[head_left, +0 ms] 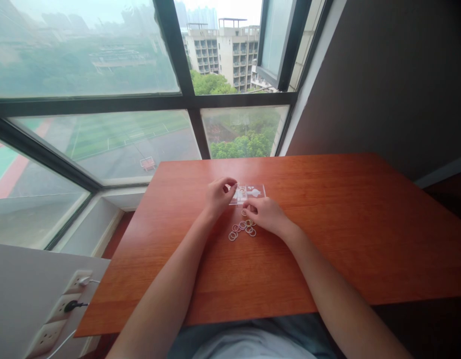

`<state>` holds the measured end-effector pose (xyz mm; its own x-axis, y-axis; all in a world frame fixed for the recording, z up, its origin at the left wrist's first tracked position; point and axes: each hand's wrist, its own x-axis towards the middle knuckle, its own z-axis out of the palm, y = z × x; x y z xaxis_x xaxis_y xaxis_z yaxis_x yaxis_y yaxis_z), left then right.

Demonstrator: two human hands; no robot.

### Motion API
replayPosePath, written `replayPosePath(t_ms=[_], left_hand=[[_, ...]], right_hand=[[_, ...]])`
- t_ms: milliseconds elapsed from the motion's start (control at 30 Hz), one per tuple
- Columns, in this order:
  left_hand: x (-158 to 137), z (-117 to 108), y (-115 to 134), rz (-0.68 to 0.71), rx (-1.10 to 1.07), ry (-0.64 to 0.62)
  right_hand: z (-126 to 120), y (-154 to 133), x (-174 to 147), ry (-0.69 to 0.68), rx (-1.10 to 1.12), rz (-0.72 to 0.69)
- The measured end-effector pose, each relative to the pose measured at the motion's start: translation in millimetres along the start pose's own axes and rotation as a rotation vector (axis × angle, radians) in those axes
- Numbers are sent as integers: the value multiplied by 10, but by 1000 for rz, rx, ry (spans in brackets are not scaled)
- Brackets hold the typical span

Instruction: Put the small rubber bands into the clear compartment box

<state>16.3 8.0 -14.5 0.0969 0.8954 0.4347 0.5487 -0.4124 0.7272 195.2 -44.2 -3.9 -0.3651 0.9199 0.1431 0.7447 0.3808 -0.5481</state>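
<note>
A small clear plate (259, 188) with white printed shapes lies on the wooden table. At its left end is my left hand (217, 195), thumb and forefinger pinched together. Whatever is between those fingertips is too small to make out. In front of the plate, my right hand (268, 213) is closed, its fingertips on a thin pale ring (244, 213). Just nearer to me lies a loose cluster of several similar rings (242, 225), some overlapping. One of them looks yellowish.
The reddish-brown table (343, 214) reaches to a large window with dark frames (185, 102). To the right stands a dark wall (380, 80). Low on the left wall, sockets (60, 307) hold plugs with cables beside the table edge.
</note>
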Motion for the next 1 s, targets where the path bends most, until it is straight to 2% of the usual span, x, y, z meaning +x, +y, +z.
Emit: replayPosePath(t_ms=[167,333,600,833,1000], left_hand=[[-1,-19,-9,21,66,-26],[-17,-30,-52,-44,151,-26],[-42,-16,-101,-17,190,-154],[-57,-39,-97,30,156,-206],[-73,-63,-108,60,124,-240]], right_hand=[[-23,-4,-24,-105,-140,-27],[-40,-5,-32,-150,-167,-35],[-66,-75,-24,-225,-373,27],[-84,-61,-33,-233,-326,16],[-93,-38,-25,-135,-220,-8]])
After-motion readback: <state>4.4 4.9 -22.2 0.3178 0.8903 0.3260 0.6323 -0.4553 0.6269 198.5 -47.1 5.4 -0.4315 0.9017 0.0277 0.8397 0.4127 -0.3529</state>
